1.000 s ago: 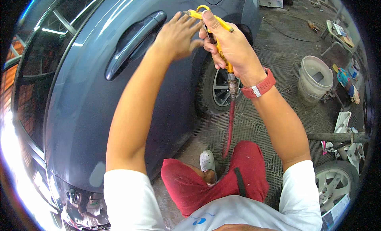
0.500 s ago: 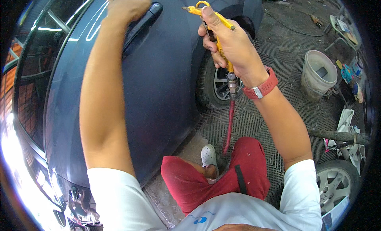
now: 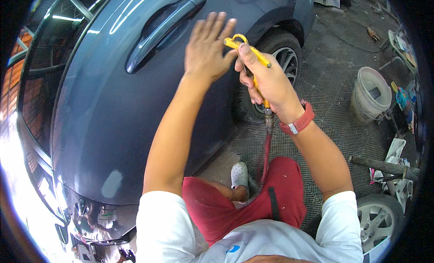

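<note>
The left hand lies flat, fingers spread, against the grey-blue car door, just right of the door handle. The right hand is wrapped around a yellow air blow gun, thumb on its lever, the nozzle end close beside the left hand's fingers. A red hose hangs from the gun's lower end toward the floor, passing a white shoe. A red wristband sits on the right wrist. Behind the hands is the car's rear wheel. A white bucket stands on the ribbed floor mat, well apart toward the right. A loose wheel lies at the lower right.
</note>
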`<state>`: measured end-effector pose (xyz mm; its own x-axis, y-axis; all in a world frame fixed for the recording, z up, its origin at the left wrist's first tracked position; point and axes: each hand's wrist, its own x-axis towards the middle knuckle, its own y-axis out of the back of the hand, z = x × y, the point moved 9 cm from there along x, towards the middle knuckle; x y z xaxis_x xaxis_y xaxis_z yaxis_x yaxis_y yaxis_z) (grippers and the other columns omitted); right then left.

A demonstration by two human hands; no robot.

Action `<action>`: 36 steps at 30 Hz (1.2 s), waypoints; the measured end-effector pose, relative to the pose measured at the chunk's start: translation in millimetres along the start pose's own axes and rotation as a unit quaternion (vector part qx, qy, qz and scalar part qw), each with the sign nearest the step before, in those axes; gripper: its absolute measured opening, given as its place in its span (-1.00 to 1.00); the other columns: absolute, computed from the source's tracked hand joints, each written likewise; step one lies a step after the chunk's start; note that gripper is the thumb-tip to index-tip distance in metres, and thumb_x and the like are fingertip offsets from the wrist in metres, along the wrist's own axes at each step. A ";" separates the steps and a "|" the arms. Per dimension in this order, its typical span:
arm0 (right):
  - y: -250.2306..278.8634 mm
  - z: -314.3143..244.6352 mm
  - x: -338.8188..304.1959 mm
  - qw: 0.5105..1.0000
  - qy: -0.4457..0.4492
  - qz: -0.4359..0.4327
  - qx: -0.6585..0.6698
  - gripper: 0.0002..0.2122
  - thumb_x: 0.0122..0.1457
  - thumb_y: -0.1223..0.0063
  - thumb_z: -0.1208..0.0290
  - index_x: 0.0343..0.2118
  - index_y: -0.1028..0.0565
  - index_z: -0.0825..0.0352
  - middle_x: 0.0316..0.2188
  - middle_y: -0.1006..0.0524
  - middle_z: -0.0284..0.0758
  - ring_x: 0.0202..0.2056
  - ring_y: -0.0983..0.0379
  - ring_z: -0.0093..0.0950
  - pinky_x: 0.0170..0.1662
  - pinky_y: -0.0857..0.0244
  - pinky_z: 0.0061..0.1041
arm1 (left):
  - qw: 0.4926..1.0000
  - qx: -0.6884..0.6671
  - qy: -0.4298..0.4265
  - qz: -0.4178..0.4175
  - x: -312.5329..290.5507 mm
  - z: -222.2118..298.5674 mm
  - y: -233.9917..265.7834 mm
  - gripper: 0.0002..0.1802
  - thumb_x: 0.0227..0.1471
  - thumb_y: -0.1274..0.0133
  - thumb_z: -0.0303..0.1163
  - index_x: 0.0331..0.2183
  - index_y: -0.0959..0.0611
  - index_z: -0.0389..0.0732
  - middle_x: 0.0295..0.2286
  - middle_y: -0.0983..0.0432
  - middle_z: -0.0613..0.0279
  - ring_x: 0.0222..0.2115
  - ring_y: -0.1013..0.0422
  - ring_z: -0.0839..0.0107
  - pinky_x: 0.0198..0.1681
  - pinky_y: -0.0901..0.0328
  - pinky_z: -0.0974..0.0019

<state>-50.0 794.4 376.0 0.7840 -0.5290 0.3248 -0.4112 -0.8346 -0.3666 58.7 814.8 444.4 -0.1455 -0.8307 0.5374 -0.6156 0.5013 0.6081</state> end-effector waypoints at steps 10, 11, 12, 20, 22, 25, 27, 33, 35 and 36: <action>8.3 -0.2 -13.9 1.000 0.000 0.012 0.027 -0.39 0.37 0.00 -0.27 -0.39 -0.48 0.35 -0.68 -0.35 -0.49 -0.83 -0.21 -0.70 -0.75 -0.16 -0.66 | 0.987 0.061 0.145 0.022 -47.1 -13.7 27.0 -0.03 0.22 -0.03 0.23 0.47 -0.17 -0.02 0.42 0.05 -0.37 0.44 0.13 -0.38 0.48 0.24 -0.25; 4.4 -0.9 -15.2 1.000 -0.001 0.007 0.028 -0.39 0.38 0.02 -0.27 -0.37 -0.48 0.35 -0.67 -0.35 -0.48 -0.83 -0.19 -0.71 -0.75 -0.14 -0.68 | 0.991 0.061 0.119 0.001 -44.0 0.4 13.6 -0.05 0.21 -0.03 0.22 0.46 -0.20 0.00 0.42 0.05 -0.36 0.44 0.14 -0.39 0.49 0.28 -0.25; 3.7 -1.4 -15.8 1.000 0.000 0.006 0.025 -0.40 0.40 0.05 -0.26 -0.34 -0.48 0.35 -0.65 -0.35 -0.47 -0.83 -0.17 -0.73 -0.75 -0.13 -0.71 | 0.994 0.055 0.093 -0.016 -37.4 14.8 1.4 -0.07 0.21 -0.02 0.21 0.45 -0.23 0.02 0.42 0.04 -0.35 0.44 0.15 -0.40 0.49 0.31 -0.25; -9.7 -5.4 -10.7 1.000 0.012 -0.009 0.012 -0.42 0.42 0.07 -0.24 -0.33 -0.48 0.33 -0.65 -0.34 -0.49 -0.83 -0.16 -0.74 -0.74 -0.11 -0.71 | 0.999 -0.030 0.005 -0.012 -4.0 8.6 1.5 -0.13 0.21 0.06 -0.01 0.46 -0.17 -0.01 0.44 -0.12 0.16 0.47 0.02 0.17 0.52 0.14 -0.01; -17.7 -12.3 -5.7 0.999 0.033 -0.014 0.019 -0.42 0.42 0.06 -0.24 -0.33 -0.47 0.34 -0.65 -0.34 -0.49 -0.83 -0.16 -0.74 -0.74 -0.11 -0.71 | 1.000 0.019 0.018 0.005 -21.3 -2.1 10.7 -0.17 0.25 0.12 -0.05 0.46 -0.16 -0.07 0.44 -0.14 0.22 0.47 0.00 0.24 0.52 0.12 0.05; -29.9 -23.7 -0.5 0.997 0.066 -0.016 0.022 -0.42 0.40 0.02 -0.23 -0.35 -0.48 0.36 -0.66 -0.33 -0.49 -0.82 -0.17 -0.74 -0.75 -0.11 -0.70 | 0.996 0.017 0.084 0.020 -30.6 -18.2 26.7 -0.17 0.26 0.11 0.00 0.45 -0.20 -0.12 0.43 -0.15 0.15 0.45 -0.02 0.12 0.51 0.09 0.00; -36.0 -24.9 0.8 0.998 0.059 -0.020 0.016 -0.43 0.39 -0.02 -0.23 -0.40 -0.49 0.32 -0.68 -0.33 -0.51 -0.80 -0.20 -0.71 -0.74 -0.10 -0.64 | 0.991 0.037 0.124 0.036 -37.5 -28.5 42.4 -0.09 0.23 -0.01 0.10 0.42 -0.23 -0.19 0.40 -0.18 0.06 0.43 -0.07 0.04 0.49 0.07 -0.02; -43.8 -21.4 0.0 0.998 0.059 -0.020 -0.001 -0.43 0.37 -0.03 -0.24 -0.41 -0.51 0.30 -0.70 -0.32 -0.52 -0.78 -0.22 -0.70 -0.73 -0.11 -0.61 | 0.978 0.050 0.204 0.019 -49.1 -52.7 64.7 -0.01 0.23 -0.09 0.15 0.37 -0.24 -0.41 0.29 -0.27 -0.33 0.31 -0.25 -0.18 0.42 -0.06 -0.08; -40.5 -27.8 6.4 0.996 0.093 0.008 -0.001 -0.42 0.37 -0.02 -0.25 -0.41 -0.51 0.31 -0.70 -0.31 -0.52 -0.78 -0.22 -0.70 -0.73 -0.12 -0.61 | 0.977 0.077 0.196 0.011 -49.4 -39.4 75.2 -0.03 0.23 -0.11 0.12 0.35 -0.27 -0.42 0.26 -0.32 -0.35 0.30 -0.25 -0.20 0.40 -0.09 -0.08; -44.8 -26.9 10.0 0.996 0.086 -0.008 0.007 -0.42 0.38 -0.01 -0.24 -0.41 -0.50 0.32 -0.70 -0.32 -0.52 -0.79 -0.22 -0.71 -0.73 -0.13 -0.63 | 0.977 0.092 0.193 0.006 -53.0 -33.5 81.5 -0.04 0.23 -0.12 0.11 0.35 -0.29 -0.43 0.24 -0.34 -0.36 0.29 -0.25 -0.21 0.40 -0.10 -0.09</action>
<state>-36.2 822.3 419.1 0.6993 -0.5346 0.4745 -0.3909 -0.8418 -0.3723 42.2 907.8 485.0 0.1268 -0.6542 0.7456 -0.7490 0.4297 0.5044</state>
